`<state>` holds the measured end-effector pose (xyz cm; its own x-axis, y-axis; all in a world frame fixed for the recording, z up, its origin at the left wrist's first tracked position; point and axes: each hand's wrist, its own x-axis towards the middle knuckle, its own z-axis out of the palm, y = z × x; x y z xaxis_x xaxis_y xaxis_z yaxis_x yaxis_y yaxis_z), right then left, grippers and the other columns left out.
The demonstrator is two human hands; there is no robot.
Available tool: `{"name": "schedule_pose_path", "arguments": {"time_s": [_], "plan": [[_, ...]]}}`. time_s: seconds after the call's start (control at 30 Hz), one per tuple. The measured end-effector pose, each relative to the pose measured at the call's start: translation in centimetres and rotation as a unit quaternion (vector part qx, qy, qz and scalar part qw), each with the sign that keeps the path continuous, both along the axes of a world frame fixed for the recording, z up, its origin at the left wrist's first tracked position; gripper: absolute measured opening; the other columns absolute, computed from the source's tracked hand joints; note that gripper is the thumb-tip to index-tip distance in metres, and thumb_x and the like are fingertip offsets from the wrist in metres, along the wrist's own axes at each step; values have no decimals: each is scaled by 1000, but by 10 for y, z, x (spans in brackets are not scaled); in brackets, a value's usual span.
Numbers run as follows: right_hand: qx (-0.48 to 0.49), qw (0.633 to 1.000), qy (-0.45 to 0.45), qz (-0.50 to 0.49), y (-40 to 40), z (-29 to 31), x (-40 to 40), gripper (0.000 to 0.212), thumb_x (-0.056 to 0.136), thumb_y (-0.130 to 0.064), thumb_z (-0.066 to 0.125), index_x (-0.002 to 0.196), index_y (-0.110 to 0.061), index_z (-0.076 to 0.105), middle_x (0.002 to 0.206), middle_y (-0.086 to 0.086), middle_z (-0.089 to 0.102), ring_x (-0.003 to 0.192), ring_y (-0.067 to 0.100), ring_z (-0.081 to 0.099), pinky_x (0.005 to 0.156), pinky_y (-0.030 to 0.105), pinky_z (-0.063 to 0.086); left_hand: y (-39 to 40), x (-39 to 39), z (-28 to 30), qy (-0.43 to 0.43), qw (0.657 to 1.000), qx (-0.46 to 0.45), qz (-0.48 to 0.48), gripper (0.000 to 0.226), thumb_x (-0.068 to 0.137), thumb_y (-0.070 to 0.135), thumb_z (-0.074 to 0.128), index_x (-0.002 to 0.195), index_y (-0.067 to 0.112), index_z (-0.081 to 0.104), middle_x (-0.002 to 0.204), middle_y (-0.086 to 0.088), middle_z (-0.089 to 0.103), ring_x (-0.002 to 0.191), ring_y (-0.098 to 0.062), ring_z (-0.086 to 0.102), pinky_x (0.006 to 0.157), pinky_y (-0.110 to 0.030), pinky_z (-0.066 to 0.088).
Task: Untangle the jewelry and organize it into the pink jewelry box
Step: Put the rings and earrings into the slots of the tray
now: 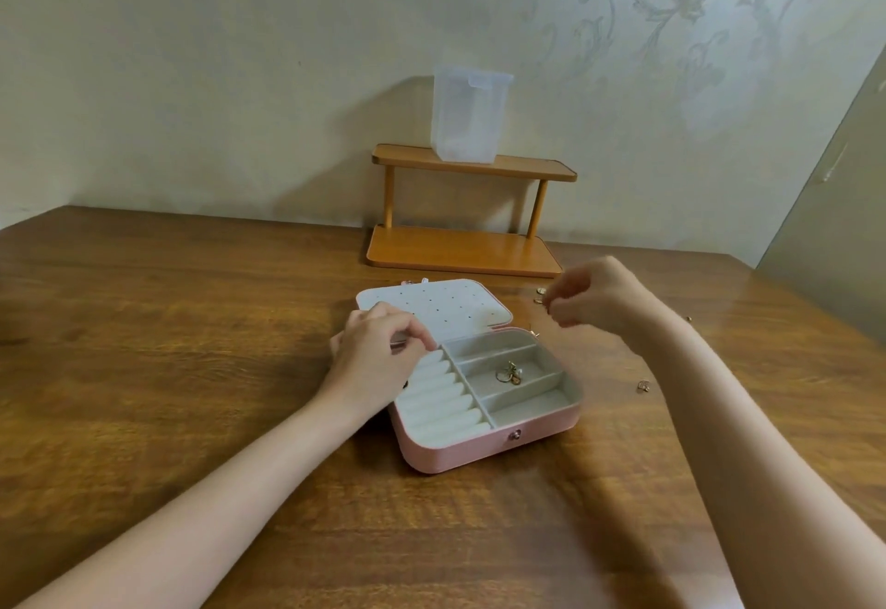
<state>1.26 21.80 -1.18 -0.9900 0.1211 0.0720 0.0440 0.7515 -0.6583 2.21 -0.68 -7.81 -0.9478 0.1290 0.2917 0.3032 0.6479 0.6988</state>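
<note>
Brown wood table (192,368) carries everything, running back to a pale wall with a leaf pattern. A small orange two-tier shelf (460,248) stands at the far edge, a frosted plastic tub (467,114) on its top tier.

Pink box (484,452) lies open near the middle. Lid (460,311) folded flat away from the person, its pale lining dotted with earring holes. Base shows ring rolls (436,397) on the left and three slim compartments on the right. A small gold cluster (510,372), rings or earrings with a pearl, sits in the middle compartment. The other two look bare.

Left hand (378,354) rests on the box's left hinge side, fingers curled, steadying lid or rim. Whether this grip pinches anything small, cannot tell.

Right hand (599,301) hangs above the table just right of the lid, fingertips drawn together in a tight grip. Probably a fine piece between them, but too small to make out.

Loose gold bits lie on the table: a pair near the right fingertips (541,295), one by the box's far right corner (534,334), one further right (643,386).

Judged step: sorting is under way, part done, most pieces not yet boxed. Next move likely calls for carrying the pinched piece to a hole in the lid or a free compartment, with the left hand keeping the box from sliding.
</note>
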Motion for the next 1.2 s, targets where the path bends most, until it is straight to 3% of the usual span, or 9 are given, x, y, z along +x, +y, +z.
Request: {"name": "schedule_pose_path", "arguments": {"time_s": [0.07, 0.13, 0.33, 0.43, 0.5, 0.6, 0.73, 1.0, 1.2], "plan": [[-102, 994, 19, 44, -12, 13, 8, 9, 83, 2, 63, 82, -5, 67, 75, 6, 63, 68, 15, 62, 65, 22, 55, -12, 0, 8, -56, 996, 41, -51, 27, 92, 15, 53, 74, 31, 65, 101, 13, 57, 112, -10, 47, 102, -39, 36], [-112, 988, 7, 108, -29, 20, 15, 10, 84, 4, 61, 84, -4, 66, 78, 8, 63, 68, 14, 63, 66, 22, 56, -25, 1, 19, -126, 983, 84, -102, 25, 94, 14, 52, 84, 27, 70, 103, 16, 61, 105, -3, 51, 90, -21, 41], [63, 954, -97, 278, -82, 13, 23, 18, 86, 3, 59, 94, -12, 66, 90, 1, 65, 72, 10, 66, 59, 17, 53, -49, -7, 28, -177, 966, 33, -185, 14, 89, 24, 62, 93, 32, 73, 106, 20, 66, 107, 0, 54, 91, -19, 42], [144, 933, -96, 315, -99, 12, 28, 23, 83, 1, 63, 95, -18, 69, 88, -9, 65, 69, 6, 60, 58, 15, 50, -50, -8, 27, -180, 960, 27, -211, 8, 82, 24, 71, 87, 29, 74, 103, 22, 64, 94, 2, 56, 90, -23, 42], [161, 926, -103, 325, -107, 9, 31, 21, 82, -1, 67, 93, -20, 68, 88, -9, 64, 68, 7, 59, 54, 16, 49, -49, -8, 25, -169, 960, 11, -223, 7, 79, 22, 73, 86, 26, 73, 106, 16, 61, 91, -1, 54, 88, -26, 43], [188, 932, -67, 304, -112, 2, 33, 15, 78, -12, 75, 87, -19, 66, 99, -3, 63, 87, 16, 63, 74, 29, 56, -46, -7, 24, -156, 961, 0, -227, 8, 79, 21, 73, 84, 27, 71, 106, 16, 58, 92, -1, 51, 85, -24, 39], [199, 935, -44, 289, -108, 0, 34, 10, 74, -22, 78, 83, -21, 74, 99, -1, 67, 91, 15, 63, 80, 29, 53, -46, -8, 24, -155, 963, -17, -221, 10, 79, 21, 73, 78, 30, 68, 108, 19, 58, 96, 2, 50, 86, -23, 36], [158, 938, -57, 304, -102, -5, 36, 15, 79, -10, 72, 89, -21, 76, 98, -1, 70, 87, 10, 64, 75, 20, 51, -44, -7, 25, -160, 963, -11, -214, 9, 79, 27, 73, 84, 31, 68, 107, 23, 55, 96, 5, 49, 87, -19, 38], [140, 938, -41, 314, -104, -5, 36, 16, 80, -7, 71, 90, -18, 77, 90, 0, 72, 86, 12, 65, 80, 25, 52, -44, -6, 26, -165, 962, 0, -217, 11, 77, 24, 74, 79, 31, 66, 103, 24, 56, 95, 3, 51, 91, -22, 38]]}}
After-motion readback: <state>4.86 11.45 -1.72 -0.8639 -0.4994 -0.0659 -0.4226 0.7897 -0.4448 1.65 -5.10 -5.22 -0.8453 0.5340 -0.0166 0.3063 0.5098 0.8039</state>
